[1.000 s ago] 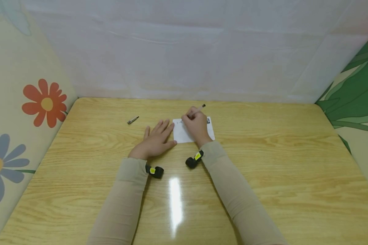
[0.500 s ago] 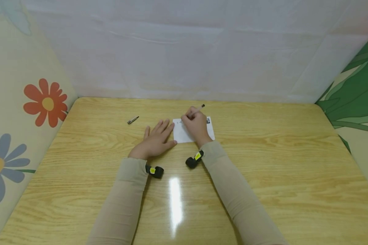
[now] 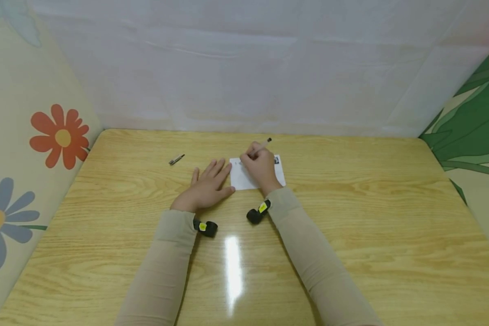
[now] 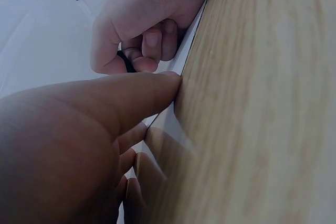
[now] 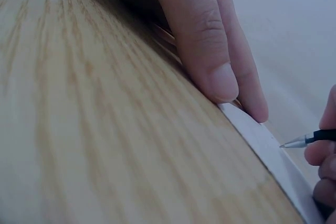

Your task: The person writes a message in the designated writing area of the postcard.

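Observation:
A white card (image 3: 242, 179) with a small dark printed patch at its upper right corner lies on the table. My right hand (image 3: 262, 167) rests over it and pinches a pen (image 3: 263, 145), whose dark rear end leans up to the right. In the right wrist view the tip of the pen (image 5: 297, 141) points down at the card (image 5: 262, 139). Flat on the table, my left hand (image 3: 205, 188) has its fingers spread, the thumb and index fingertips right at the card's left edge. The left wrist view shows the thumb (image 4: 142, 95) beside that edge.
A pen cap (image 3: 177, 160) lies on the wooden table (image 3: 371, 217), left of the card and beyond the left hand. A pale curtain (image 3: 244, 68) hangs behind the far edge. Flower-patterned panels (image 3: 61, 136) flank both sides.
The right hand's fingers and the pen have shifted very slightly to the left over the card. The left hand, card and pen cap hold their places.

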`<state>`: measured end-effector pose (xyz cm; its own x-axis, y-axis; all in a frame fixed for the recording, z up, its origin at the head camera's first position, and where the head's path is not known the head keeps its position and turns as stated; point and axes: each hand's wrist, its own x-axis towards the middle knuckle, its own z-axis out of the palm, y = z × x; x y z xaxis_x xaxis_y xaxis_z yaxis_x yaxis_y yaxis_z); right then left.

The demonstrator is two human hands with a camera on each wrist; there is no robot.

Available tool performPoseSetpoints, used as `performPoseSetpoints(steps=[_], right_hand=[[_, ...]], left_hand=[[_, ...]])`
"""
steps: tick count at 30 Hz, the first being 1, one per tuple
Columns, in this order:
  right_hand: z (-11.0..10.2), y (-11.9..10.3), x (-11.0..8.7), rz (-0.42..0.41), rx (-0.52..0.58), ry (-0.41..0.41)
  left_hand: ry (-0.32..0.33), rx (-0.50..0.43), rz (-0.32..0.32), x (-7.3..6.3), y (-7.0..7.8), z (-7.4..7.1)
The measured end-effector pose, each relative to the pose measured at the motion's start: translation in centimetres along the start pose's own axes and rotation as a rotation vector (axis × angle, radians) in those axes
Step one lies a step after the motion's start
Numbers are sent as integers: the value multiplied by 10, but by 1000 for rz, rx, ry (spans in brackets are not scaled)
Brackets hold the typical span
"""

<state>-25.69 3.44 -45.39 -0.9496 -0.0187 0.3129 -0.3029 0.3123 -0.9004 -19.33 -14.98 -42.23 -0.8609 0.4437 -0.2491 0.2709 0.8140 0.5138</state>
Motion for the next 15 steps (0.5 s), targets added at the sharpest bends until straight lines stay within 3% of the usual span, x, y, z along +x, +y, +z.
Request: performPoseSetpoints(steps=[15], right_hand=[[0, 1, 1, -10, 0, -2]], left_hand=[[-4, 0, -3, 1, 0, 0]])
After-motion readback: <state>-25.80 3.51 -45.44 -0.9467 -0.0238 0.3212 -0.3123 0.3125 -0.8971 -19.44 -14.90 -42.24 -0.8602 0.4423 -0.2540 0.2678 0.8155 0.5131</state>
